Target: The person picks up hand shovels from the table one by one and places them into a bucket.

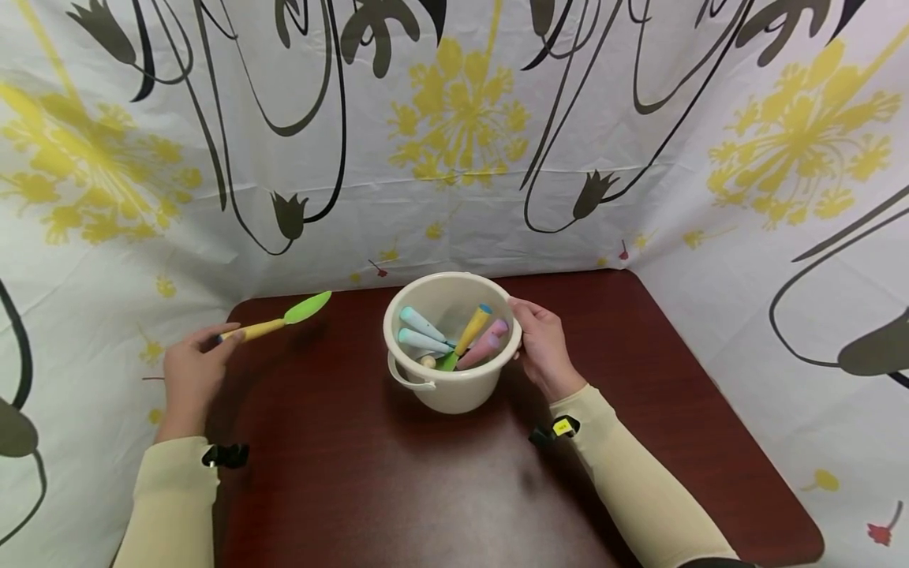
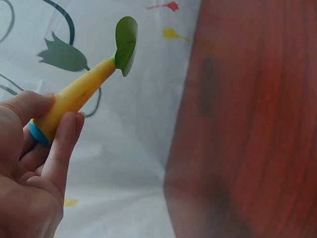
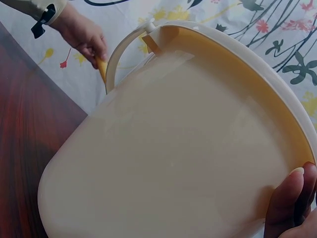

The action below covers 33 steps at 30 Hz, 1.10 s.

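Observation:
My left hand (image 1: 195, 379) pinches the yellow handle of a small toy trowel (image 1: 307, 308) between thumb and fingers. The trowel's green blade points right and its handle end is blue, as the left wrist view shows (image 2: 79, 94). With my right hand (image 1: 545, 347) I grip the right rim of a cream bucket (image 1: 458, 392). Several handled tools stand inside it: light blue handles (image 1: 424, 339), a yellow handle (image 1: 472, 327) with a green blade, and pink handles (image 1: 481, 349). Their lower parts are mostly hidden. In the right wrist view the bucket's outer wall (image 3: 148, 139) fills most of the picture.
A dark red-brown table (image 1: 319, 473) lies under the bucket. White patterned sheets (image 1: 454, 221) hang along its back and both sides, close to the table's edges. The bucket's handle (image 1: 412, 383) hangs down at its front left.

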{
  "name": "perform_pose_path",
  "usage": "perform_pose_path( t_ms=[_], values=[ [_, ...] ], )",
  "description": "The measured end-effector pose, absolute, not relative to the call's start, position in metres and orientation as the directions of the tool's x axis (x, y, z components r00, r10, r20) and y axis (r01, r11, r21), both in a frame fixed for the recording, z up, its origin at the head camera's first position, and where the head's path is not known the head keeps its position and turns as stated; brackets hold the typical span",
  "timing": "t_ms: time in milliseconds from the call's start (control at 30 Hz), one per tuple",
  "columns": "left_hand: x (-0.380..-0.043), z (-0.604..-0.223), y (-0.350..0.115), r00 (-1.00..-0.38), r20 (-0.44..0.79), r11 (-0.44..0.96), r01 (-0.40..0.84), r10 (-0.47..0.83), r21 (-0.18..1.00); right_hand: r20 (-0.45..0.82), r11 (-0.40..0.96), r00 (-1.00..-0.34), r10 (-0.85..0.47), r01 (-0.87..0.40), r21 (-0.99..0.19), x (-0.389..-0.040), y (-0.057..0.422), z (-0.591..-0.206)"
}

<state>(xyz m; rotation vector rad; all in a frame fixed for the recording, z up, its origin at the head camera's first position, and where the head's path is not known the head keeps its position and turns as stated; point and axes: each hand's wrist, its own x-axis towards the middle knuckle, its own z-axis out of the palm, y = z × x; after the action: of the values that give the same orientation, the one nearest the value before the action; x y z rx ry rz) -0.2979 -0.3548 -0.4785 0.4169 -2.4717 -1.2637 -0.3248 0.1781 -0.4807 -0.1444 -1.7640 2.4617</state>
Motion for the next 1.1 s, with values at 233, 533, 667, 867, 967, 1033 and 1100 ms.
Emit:
perform_pose_path(
  t_ms=[233,533,667,867,967,1033,1100],
  values=[
    [-0.295,-0.461,-0.346,-0.922,0.198,0.567,-0.028,-0.332,0.823,-0.011,-0.328,-0.99,0.14,-0.036,-0.944,-0.323,0.177,-0.479],
    [-0.29,-0.432,-0.328,-0.949,0.147,0.267,0.07,-0.28,0.961,-0.008,-0.336,-0.991,0.134,-0.038,-0.941,-0.323,0.177,-0.479],
    [-0.289,-0.42,-0.32,-0.948,0.19,0.284,0.113,-0.257,0.952,-0.012,-0.341,-0.991,0.136,-0.035,-0.939,-0.323,0.177,-0.479],
    [-0.288,-0.407,-0.307,-0.946,0.226,0.381,0.125,-0.233,0.916,-0.019,-0.346,-0.991,0.13,-0.028,-0.938,-0.324,0.178,-0.48],
    [-0.287,-0.401,-0.3,-0.946,0.241,0.383,0.146,-0.215,0.912,-0.016,-0.35,-0.992,0.128,-0.03,-0.936,-0.324,0.178,-0.48],
    [-0.287,-0.397,-0.296,-0.949,0.247,0.384,0.158,-0.195,0.91,-0.016,-0.354,-0.991,0.131,-0.032,-0.935,-0.324,0.178,-0.48],
    [-0.287,-0.393,-0.291,-0.951,0.257,0.383,0.175,-0.173,0.907,-0.016,-0.359,-0.991,0.134,-0.033,-0.933,-0.324,0.178,-0.481]
  ],
)
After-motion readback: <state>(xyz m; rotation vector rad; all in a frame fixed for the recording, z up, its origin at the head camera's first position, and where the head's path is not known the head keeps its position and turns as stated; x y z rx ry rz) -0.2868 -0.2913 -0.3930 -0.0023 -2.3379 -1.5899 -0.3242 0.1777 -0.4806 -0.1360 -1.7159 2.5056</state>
